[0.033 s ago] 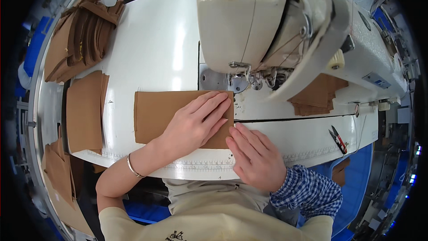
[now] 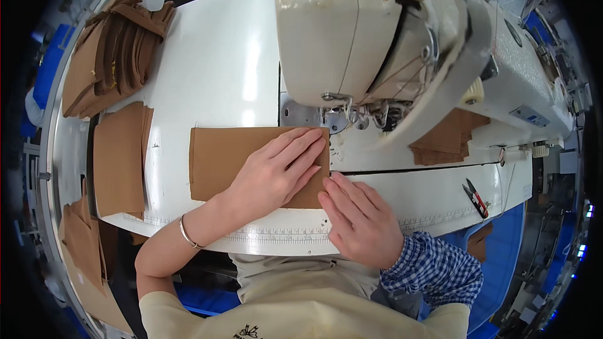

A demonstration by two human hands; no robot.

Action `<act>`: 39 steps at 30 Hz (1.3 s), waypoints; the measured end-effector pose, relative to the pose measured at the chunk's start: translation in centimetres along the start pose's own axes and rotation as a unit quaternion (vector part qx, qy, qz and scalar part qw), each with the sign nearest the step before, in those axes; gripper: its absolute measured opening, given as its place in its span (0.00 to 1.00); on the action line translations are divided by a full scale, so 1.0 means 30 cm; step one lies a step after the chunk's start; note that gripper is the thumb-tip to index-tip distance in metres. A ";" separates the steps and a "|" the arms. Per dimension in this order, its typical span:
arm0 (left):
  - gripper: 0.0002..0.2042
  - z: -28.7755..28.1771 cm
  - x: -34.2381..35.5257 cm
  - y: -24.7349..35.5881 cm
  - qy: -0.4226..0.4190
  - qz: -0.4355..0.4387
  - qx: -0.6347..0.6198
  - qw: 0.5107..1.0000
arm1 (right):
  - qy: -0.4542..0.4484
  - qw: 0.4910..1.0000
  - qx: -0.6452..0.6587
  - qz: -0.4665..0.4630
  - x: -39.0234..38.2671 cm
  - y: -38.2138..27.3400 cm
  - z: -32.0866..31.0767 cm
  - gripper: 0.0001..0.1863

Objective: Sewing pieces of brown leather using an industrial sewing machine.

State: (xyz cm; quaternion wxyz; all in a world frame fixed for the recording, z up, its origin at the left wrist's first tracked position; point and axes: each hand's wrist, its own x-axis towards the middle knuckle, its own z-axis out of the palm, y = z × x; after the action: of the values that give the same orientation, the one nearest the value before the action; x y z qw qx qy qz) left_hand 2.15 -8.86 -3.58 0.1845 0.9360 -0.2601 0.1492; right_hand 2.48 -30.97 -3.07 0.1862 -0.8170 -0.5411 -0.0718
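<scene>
A rectangular brown fabric piece (image 2: 217,157) lies flat on the white sewing table, its far right corner just in front of the needle plate (image 2: 301,112). My left hand (image 2: 276,172) rests palm down on its right half, fingers stretched toward that corner. Beside the fabric's right edge, my right hand (image 2: 361,220) touches it with outstretched fingertips; the fingers lie close together over the table. The sewing machine head (image 2: 339,37) stands just beyond both hands. Its presser foot area is partly hidden by the machine's fittings.
Brown fabric bundles (image 2: 113,56) and a flat stack (image 2: 119,157) lie at left. More brown pieces (image 2: 449,138) sit under the machine arm. Red-handled thread snips (image 2: 476,199) lie at right, near a blue bin (image 2: 505,245). A printed ruler (image 2: 276,237) follows the table's front edge.
</scene>
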 end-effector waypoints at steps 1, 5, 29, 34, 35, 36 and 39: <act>0.20 0.005 0.011 -0.014 0.000 0.007 -0.004 1.000 | 0.001 1.000 -0.002 0.000 0.005 0.010 0.003 0.23; 0.22 0.015 0.035 -0.050 0.013 0.013 -0.001 1.000 | 0.006 1.000 -0.011 0.001 0.018 0.040 0.015 0.24; 0.18 -0.002 0.066 -0.062 0.000 -0.015 -0.046 0.999 | -0.004 1.000 -0.012 0.026 0.038 0.061 0.014 0.29; 0.19 0.009 0.056 -0.045 0.014 -0.018 -0.005 1.000 | 0.000 1.000 -0.006 0.022 0.039 0.066 0.012 0.28; 0.19 -0.001 0.044 -0.038 0.014 -0.018 -0.005 1.000 | 0.001 1.000 -0.003 0.019 0.041 0.068 0.009 0.28; 0.19 -0.019 0.024 -0.027 -0.016 0.004 -0.022 1.000 | 0.002 1.000 -0.001 0.018 0.040 0.068 0.005 0.28; 0.21 -0.026 -0.031 0.005 -0.034 0.044 -0.032 0.998 | 0.044 0.996 0.071 -0.004 0.035 0.118 -0.006 0.27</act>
State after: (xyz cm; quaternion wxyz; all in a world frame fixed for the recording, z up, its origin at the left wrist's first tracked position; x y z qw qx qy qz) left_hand 1.17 -8.24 -3.19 0.1989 0.9219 -0.3115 0.1165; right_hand 6.14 -31.36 -3.38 0.2675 -0.7954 -0.5393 -0.0699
